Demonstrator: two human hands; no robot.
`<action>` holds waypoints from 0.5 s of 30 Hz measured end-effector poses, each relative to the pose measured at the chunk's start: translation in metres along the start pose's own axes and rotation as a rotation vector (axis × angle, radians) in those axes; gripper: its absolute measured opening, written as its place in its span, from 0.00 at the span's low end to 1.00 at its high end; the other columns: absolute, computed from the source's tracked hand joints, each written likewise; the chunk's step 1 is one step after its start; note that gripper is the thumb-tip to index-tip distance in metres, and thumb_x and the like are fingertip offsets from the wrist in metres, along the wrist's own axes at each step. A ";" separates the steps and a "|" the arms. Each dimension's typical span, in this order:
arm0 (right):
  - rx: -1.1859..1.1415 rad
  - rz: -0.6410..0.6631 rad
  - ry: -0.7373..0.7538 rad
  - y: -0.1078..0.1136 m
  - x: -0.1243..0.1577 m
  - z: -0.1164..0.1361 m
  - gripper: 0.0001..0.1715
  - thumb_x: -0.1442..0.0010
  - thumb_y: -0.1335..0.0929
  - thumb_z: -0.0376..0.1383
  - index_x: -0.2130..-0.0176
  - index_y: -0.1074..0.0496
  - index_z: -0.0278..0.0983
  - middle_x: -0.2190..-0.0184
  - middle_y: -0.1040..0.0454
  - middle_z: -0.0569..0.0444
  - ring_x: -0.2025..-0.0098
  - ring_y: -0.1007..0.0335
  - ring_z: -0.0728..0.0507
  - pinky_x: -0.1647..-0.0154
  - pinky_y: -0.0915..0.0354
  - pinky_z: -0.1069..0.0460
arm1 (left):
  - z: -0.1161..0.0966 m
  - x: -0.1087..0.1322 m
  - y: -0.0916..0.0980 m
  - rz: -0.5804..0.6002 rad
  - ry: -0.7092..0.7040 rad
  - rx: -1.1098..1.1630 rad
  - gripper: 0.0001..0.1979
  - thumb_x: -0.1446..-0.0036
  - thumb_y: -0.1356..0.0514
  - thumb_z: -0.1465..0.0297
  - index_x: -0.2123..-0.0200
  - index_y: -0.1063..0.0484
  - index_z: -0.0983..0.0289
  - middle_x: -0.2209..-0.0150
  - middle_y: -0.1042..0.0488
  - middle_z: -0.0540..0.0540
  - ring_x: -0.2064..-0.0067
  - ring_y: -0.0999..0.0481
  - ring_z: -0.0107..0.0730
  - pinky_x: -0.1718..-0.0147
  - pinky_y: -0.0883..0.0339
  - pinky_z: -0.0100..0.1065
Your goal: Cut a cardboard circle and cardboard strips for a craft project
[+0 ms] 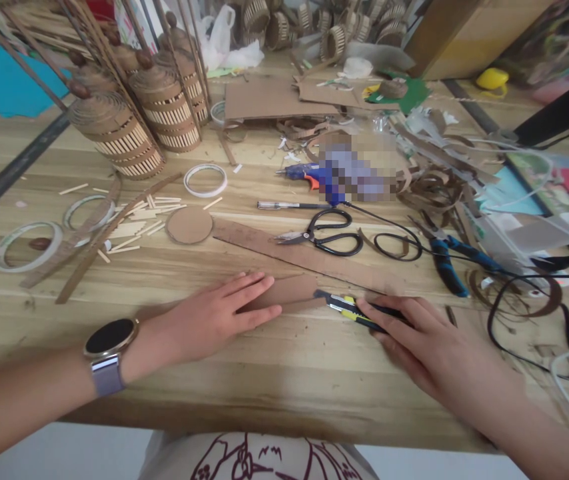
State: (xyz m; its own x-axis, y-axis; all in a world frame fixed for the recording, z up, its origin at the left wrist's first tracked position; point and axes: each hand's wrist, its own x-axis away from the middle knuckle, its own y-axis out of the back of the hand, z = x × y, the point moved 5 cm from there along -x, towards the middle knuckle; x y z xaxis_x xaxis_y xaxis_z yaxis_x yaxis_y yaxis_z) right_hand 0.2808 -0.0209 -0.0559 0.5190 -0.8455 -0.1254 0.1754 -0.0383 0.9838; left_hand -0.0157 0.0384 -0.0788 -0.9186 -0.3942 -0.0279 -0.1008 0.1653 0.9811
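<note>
Left hand (219,308) partly hides cardboard (292,290), right hand (432,343) cutter (337,303); glue gun (296,172) partly pixelated; 2 forearms (29,403) cut off.

Front of bench (284,393): cardboard piece (292,291) beneath the left fingers (254,291); utility knife (352,309), in the right fingers (384,323), at the piece's right end. Immediately behind: cardboard strip (244,239), scissors (308,236) lying partly across it. Behind the scissors, pen (287,205), then glue gun (327,175). Right of the scissors: pliers (447,260). Left of the strip: cardboard disc (189,225); farther left, small sticks (129,230). Behind the sticks: slatted cylinders (119,145). Rear right: box (469,40).
</note>
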 end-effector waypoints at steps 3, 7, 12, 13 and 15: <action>0.033 -0.001 -0.019 0.002 -0.008 0.005 0.22 0.27 0.40 0.37 0.39 0.29 0.36 0.49 0.24 0.41 0.51 0.23 0.37 0.56 0.21 0.44 | 0.000 0.001 -0.002 -0.009 0.024 0.004 0.37 0.37 0.49 0.87 0.29 0.44 0.55 0.26 0.49 0.61 0.26 0.48 0.46 0.32 0.43 0.46; 0.052 0.005 -0.024 0.001 -0.013 0.010 0.23 0.27 0.41 0.37 0.39 0.29 0.33 0.50 0.24 0.40 0.51 0.23 0.37 0.55 0.22 0.44 | -0.002 0.001 -0.002 -0.023 0.041 0.005 0.35 0.36 0.49 0.86 0.29 0.43 0.57 0.26 0.49 0.62 0.26 0.48 0.44 0.31 0.44 0.43; 0.079 -0.021 -0.015 -0.003 -0.006 0.017 0.23 0.27 0.41 0.35 0.40 0.29 0.31 0.52 0.24 0.39 0.52 0.23 0.36 0.54 0.22 0.42 | -0.003 0.001 -0.002 -0.054 0.042 0.004 0.32 0.34 0.51 0.85 0.30 0.43 0.59 0.27 0.47 0.65 0.27 0.46 0.46 0.32 0.43 0.45; 0.086 -0.027 -0.020 -0.003 -0.004 0.018 0.22 0.27 0.40 0.35 0.40 0.30 0.31 0.53 0.24 0.39 0.53 0.23 0.36 0.54 0.22 0.41 | -0.003 0.001 -0.003 -0.060 0.043 0.003 0.32 0.33 0.51 0.85 0.30 0.43 0.59 0.27 0.47 0.65 0.27 0.46 0.46 0.32 0.43 0.45; 0.092 -0.039 -0.037 -0.003 -0.004 0.020 0.22 0.28 0.40 0.34 0.40 0.30 0.31 0.53 0.24 0.39 0.53 0.23 0.36 0.55 0.22 0.42 | -0.004 0.001 -0.004 -0.066 0.049 -0.006 0.32 0.34 0.51 0.85 0.30 0.43 0.58 0.27 0.46 0.64 0.27 0.46 0.46 0.32 0.43 0.45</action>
State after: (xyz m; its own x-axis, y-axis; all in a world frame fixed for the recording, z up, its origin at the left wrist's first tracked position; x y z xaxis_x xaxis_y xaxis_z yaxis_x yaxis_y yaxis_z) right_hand 0.2611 -0.0281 -0.0553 0.4819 -0.8614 -0.1606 0.1163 -0.1188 0.9861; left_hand -0.0151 0.0336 -0.0821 -0.8903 -0.4478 -0.0832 -0.1582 0.1327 0.9785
